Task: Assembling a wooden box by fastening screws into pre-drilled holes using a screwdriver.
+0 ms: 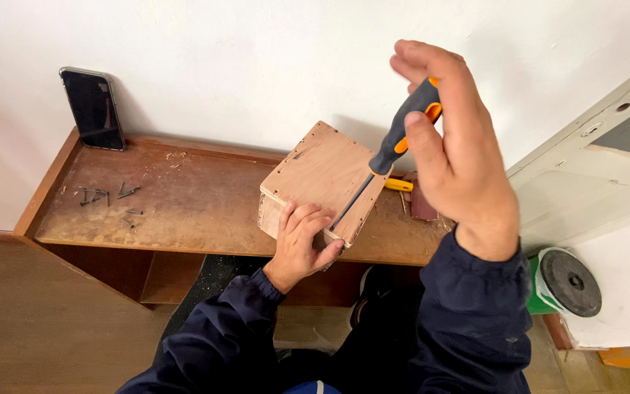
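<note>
At the far left a dark rectangular smartphone [94, 108] leans upright against the white wall, its foot on the worn brown wooden desk [184, 204]. Just right of it, a loose scatter of small grey metal screws [107, 197] lies on the desk top, well apart from the work, so some fasteners are still unused. Further right sits the small pale plywood box [322, 182], tilted up on one edge near the front of the desk; rows of small dark dots along its top face look like fasteners already driven, though at this size it is hard to be sure. The left hand [302, 244] clamps the box's near lower corner, fingers curled over the edge, thumb by the tool's tip. The long screwdriver with a grey-and-orange handle [402, 131] runs down to the box's near edge, its steel blade set at a point just beside that thumb. The right hand [453, 153] is wrapped loosely round the handle top, fingers partly spread. Behind the box lie a yellow-handled tool [399, 184] and a small reddish-brown block [423, 204]. By this, the box is assembled and the near edge is being fastened, with the spare screws left.
</note>
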